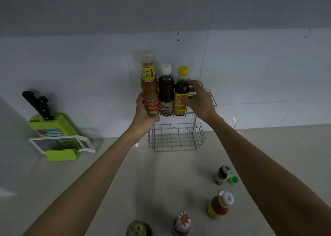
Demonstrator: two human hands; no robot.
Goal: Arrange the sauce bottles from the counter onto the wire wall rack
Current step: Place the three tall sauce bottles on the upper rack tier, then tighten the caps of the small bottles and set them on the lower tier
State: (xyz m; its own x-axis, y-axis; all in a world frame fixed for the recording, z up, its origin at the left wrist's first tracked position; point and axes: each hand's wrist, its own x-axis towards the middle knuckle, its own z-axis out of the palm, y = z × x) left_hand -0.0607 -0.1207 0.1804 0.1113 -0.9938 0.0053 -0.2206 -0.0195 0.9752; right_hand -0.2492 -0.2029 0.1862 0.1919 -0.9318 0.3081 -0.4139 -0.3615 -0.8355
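A two-tier wire wall rack (pixel 212 99) hangs on the white tiled wall. Its upper tier holds three upright bottles: a tall orange-sauce bottle (pixel 149 85), a dark bottle with a white cap (pixel 166 90) and a dark bottle with a yellow cap (pixel 181 94). My left hand (pixel 143 110) wraps the base of the orange-sauce bottle at the rack's left end. My right hand (pixel 199 99) grips the yellow-cap bottle from the right. The lower tier (pixel 176 139) holds nothing. On the counter stand several more bottles: a green-label one (pixel 222 174), an orange one (pixel 219 206), a red-patterned-cap one (pixel 181 226) and a jar (pixel 138 229).
A green knife block (pixel 53 126) with two black-handled knives stands at the left by the wall, with a white and green grater (pixel 62 144) in front of it. A loose green cap (pixel 233 179) lies beside the green-label bottle. The beige counter (pixel 161 182) runs below the rack.
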